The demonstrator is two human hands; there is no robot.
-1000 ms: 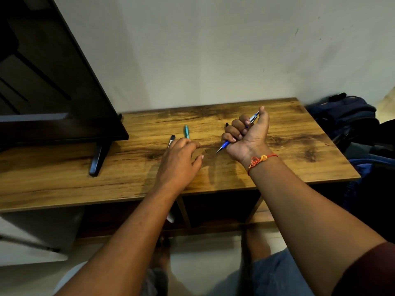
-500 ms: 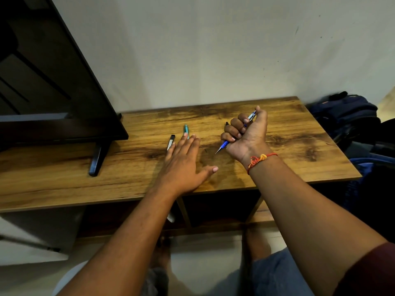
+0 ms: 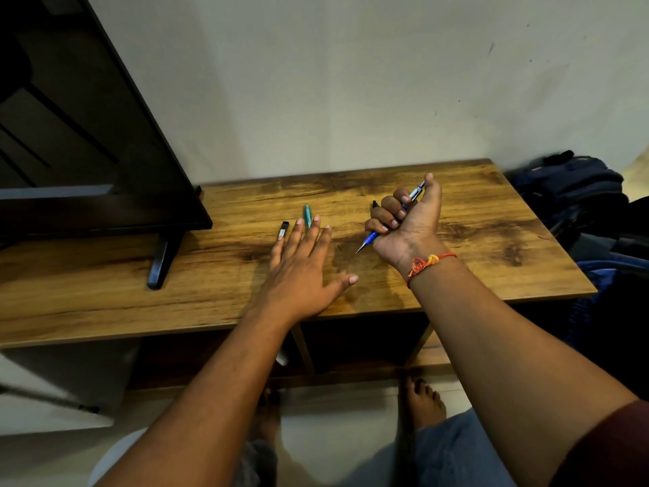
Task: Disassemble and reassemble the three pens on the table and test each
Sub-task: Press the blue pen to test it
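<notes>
Since a second ago the left hand [image 3: 302, 272] has uncurled: its fingers now lie straight and slightly spread, palm down on the table [image 3: 491, 240], with the thumb stuck out toward 3 o'clock. The right hand [image 3: 404, 226] has not shifted. It is closed in a fist round the blue pen [image 3: 370, 238], whose tip points to 7 o'clock just above the wood and whose clip end shows by the thumb at 1 o'clock.

At 12 o'clock from the left fingertips lies the teal pen [image 3: 307, 214], partly covered by them. At 11 o'clock lies a short black-and-silver pen piece [image 3: 283, 229], just beside the index finger.

Under the tabletop the open shelf compartments [image 3: 361, 346] are dark and their contents cannot be made out. A dark backpack [image 3: 576, 184] sits off the table's 3 o'clock end, and its contents are hidden.
</notes>
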